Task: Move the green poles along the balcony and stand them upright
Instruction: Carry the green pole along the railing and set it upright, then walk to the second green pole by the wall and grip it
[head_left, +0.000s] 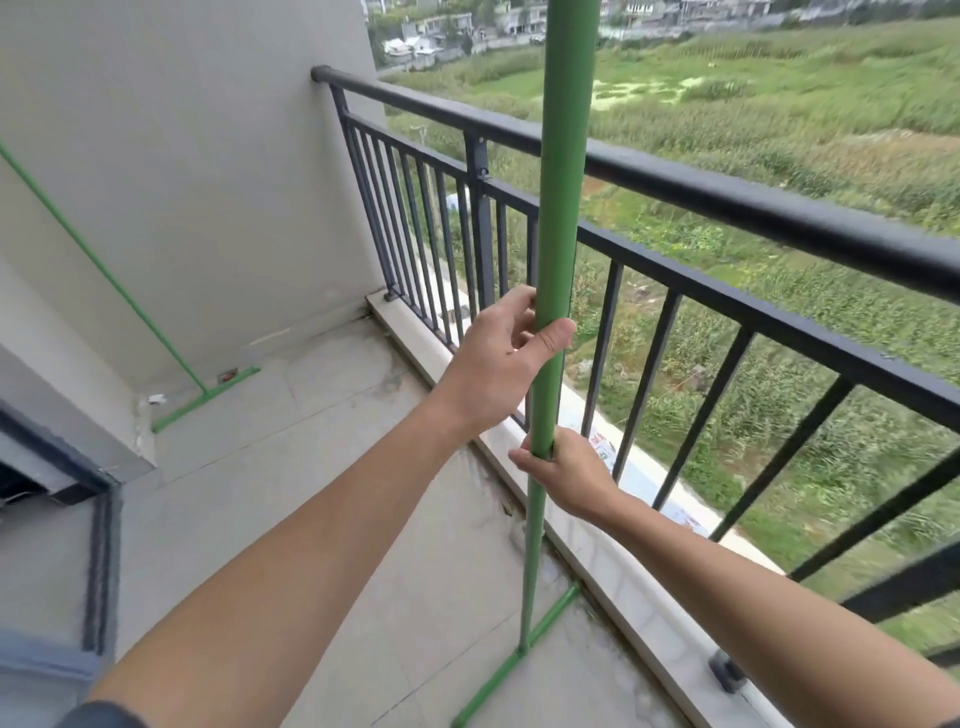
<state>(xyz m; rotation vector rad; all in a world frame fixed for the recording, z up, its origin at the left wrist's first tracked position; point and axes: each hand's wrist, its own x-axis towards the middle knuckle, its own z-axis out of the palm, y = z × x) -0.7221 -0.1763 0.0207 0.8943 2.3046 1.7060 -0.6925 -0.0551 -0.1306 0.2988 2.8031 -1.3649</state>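
A thick green pole stands upright close to the balcony railing, rising out of the top of the view. Its green T-shaped foot rests on the floor beside the kerb. My left hand is wrapped around the pole at mid height. My right hand grips the same pole just below the left. A second, thinner green pole leans against the far white wall, with its foot bar on the floor in the corner.
The dark metal railing runs along the right side, on a pale stone kerb. A white wall closes the far end. A dark door frame sits at the left. The grey tiled floor lies between them.
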